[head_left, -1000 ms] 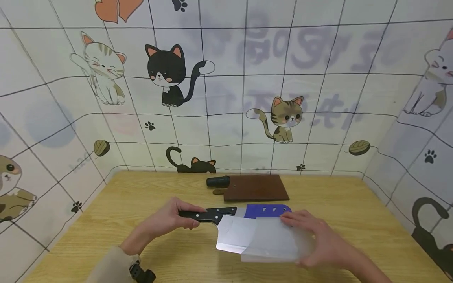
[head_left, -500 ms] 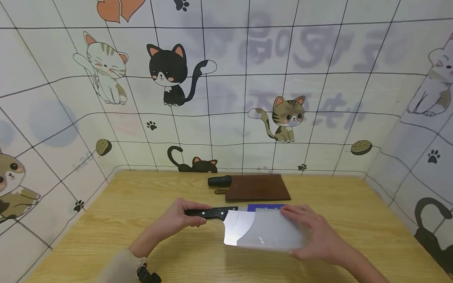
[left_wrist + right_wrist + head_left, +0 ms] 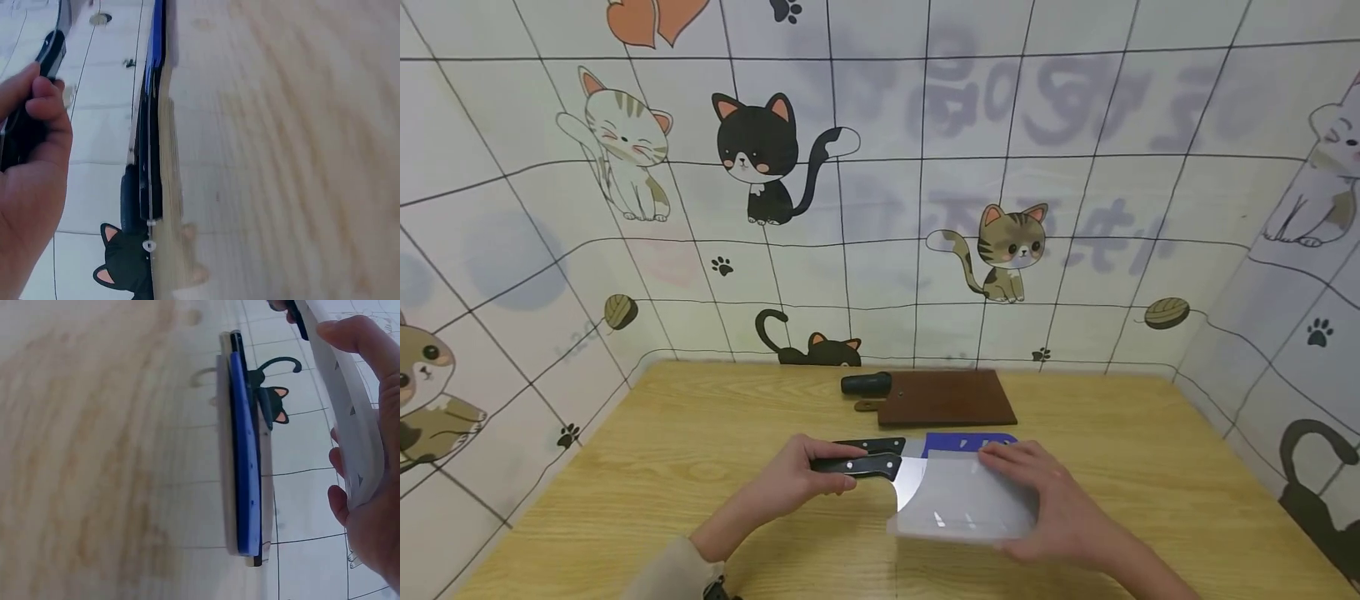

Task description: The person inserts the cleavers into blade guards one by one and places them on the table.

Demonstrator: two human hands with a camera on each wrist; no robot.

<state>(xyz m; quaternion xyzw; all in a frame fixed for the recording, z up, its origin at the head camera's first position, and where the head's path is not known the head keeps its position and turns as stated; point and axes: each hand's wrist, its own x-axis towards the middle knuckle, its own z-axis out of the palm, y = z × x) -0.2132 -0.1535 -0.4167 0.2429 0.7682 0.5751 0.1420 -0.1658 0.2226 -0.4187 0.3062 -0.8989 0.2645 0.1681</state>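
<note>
A person's left hand curls its fingers around the black handle of a cleaver, holding it just above a light wooden surface. The left wrist view shows the same grip from the side, fingers wrapped over the dark handle. The steel blade points rightward and is mostly tucked inside a translucent white sheath; only a small wedge of bare metal shows near the handle. The right hand grips the sheath, thumb on its top face near the far edge, other fingers under it. In the right wrist view the sheath appears as a thin white sleeve pinched by that hand. Just behind the sheath, a second knife with a black handle lies flat on the surface in a blue sheath. Further back, near the cat-patterned wall, lies a dark brown cutting board, with a small black cylinder at its left end.
</note>
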